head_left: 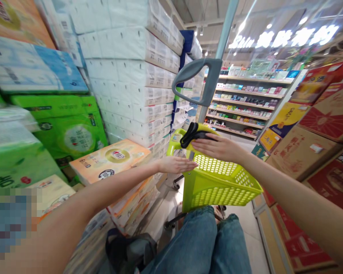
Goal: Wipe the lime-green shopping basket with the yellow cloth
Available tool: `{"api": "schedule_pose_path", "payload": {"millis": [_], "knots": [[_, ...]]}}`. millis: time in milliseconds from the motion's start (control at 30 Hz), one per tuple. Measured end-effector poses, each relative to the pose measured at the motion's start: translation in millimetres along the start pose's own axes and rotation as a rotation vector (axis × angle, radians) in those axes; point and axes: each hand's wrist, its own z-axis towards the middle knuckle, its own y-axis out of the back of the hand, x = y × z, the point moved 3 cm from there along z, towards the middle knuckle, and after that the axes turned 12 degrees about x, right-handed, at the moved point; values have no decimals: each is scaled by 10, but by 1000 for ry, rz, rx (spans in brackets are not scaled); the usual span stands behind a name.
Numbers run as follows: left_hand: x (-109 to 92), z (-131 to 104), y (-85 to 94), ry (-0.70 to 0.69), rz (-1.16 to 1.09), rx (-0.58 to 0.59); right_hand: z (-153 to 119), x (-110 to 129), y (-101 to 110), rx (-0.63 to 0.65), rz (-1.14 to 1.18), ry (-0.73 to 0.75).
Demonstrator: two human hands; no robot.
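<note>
A yellow-green plastic basket [217,192] with perforated sides stands on wheels just in front of my knees. Stretched straight out, the fingers of my left hand [175,165] lie flat at its near left corner. I cannot tell whether they press on it. Slightly above, my right hand [207,146] reaches across the basket's top with its fingers extended together. Its fingertips come up against a black folded strap-like item [193,135] at the rim, whose exact kind I cannot make out. Neither hand is closed round anything.
A grey pole handle [214,83] rises behind the basket. Tall white tissue packs [117,76] and an orange tissue pack [114,158] line the left. Stacked cartons [305,148] flank the right. Product shelves [242,102] stand behind. A dark bag [134,245] is at lower left.
</note>
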Motion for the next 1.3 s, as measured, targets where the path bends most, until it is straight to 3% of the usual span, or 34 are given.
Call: {"api": "schedule_pose_path", "payload": {"millis": [133,200,267,367,433,500,633,767,867,967,1067,1200,1300], "knots": [[-2,5,25,-20,4,20,22,-344,440,-101,-11,-204],[-9,1,35,-46,41,-43,30,-351,484,-149,-29,-275],[-16,-7,33,-73,83,-112,32,-221,351,-134,-59,-251],[-15,-17,6,-80,103,-171,10,85,-36,-64,-80,-81],[-2,-21,-13,-56,75,-176,-21,212,-236,-42,-46,23],[13,-20,-33,-30,35,-140,-44,197,-284,-14,1,69],[23,-15,-48,-27,5,-58,-42,-149,50,97,2,-1],[12,-13,-22,-57,39,-115,-2,-364,377,-21,-59,-163],[7,-4,-13,-30,23,-89,32,-181,208,-95,-91,-132],[5,3,-25,18,14,16,45,104,-129,-69,-72,64],[9,1,-28,25,31,14,28,155,-232,-16,-68,147],[19,-15,-15,-60,81,-168,34,-163,135,28,-16,37],[30,-18,-20,-86,73,-191,64,-385,447,-31,-17,-128]]}}
